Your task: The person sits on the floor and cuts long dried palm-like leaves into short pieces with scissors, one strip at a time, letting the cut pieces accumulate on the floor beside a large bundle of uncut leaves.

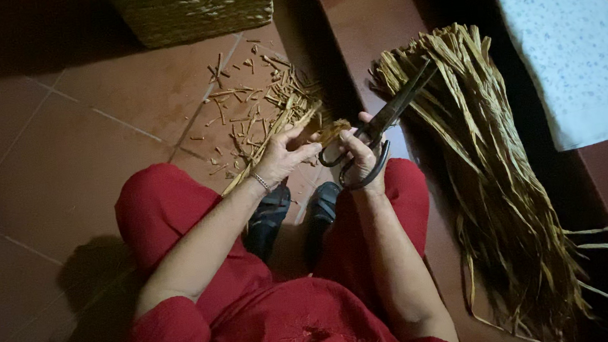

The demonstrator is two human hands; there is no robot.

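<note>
Now left hand (284,153) grips dry straw strip (271,133), right hand (361,155) clenched on black scissors (394,112); cut bits (254,102) at 11 o'clock

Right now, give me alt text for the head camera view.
A seated person in red holds dried straw strips in the left hand and black scissors in the right hand. Cut scraps litter the tiled floor; a straw bundle lies right.

Dim, warm light from the upper right falls on the pale cushion (576,52) and fades to deep shadow left of it, leaving dark corners, a soft shadow on the tiles (80,124) and slight overall blur.
</note>
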